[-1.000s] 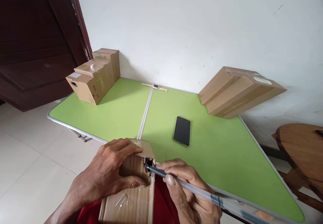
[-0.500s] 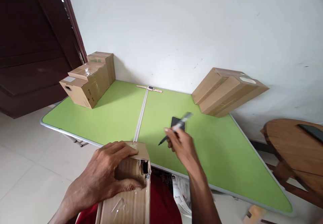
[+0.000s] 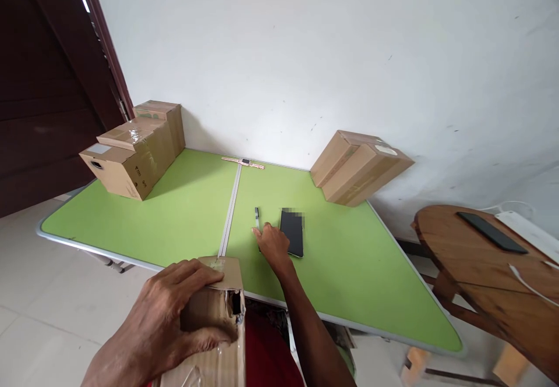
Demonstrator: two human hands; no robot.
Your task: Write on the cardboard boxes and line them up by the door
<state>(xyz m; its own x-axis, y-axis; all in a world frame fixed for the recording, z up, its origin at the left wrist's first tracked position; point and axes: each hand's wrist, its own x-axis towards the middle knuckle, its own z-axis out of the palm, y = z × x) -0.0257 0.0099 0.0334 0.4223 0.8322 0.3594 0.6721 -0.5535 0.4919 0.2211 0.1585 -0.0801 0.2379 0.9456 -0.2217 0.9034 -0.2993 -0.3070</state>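
Observation:
My left hand (image 3: 166, 317) is wrapped around the top end of a taped cardboard box (image 3: 229, 279) that rests on my lap, at the near edge of the green table (image 3: 174, 224). The box corner is torn open. My right hand (image 3: 273, 244) reaches out over the table and lies low on a pen (image 3: 257, 215), with its fingers curled on the pen's near end. The pen lies on the table just left of a black phone (image 3: 292, 233).
Stacked cardboard boxes (image 3: 131, 154) sit at the table's back left, and two more boxes (image 3: 358, 166) lean on the wall at the back right. A wristwatch (image 3: 242, 162) lies by the wall. A wooden side table (image 3: 489, 282) with a dark phone (image 3: 491, 231) stands right.
My right hand took the pen away from the box's torn corner, carried it forward over the table and brought it down beside the phone. My left hand kept its hold on the box.

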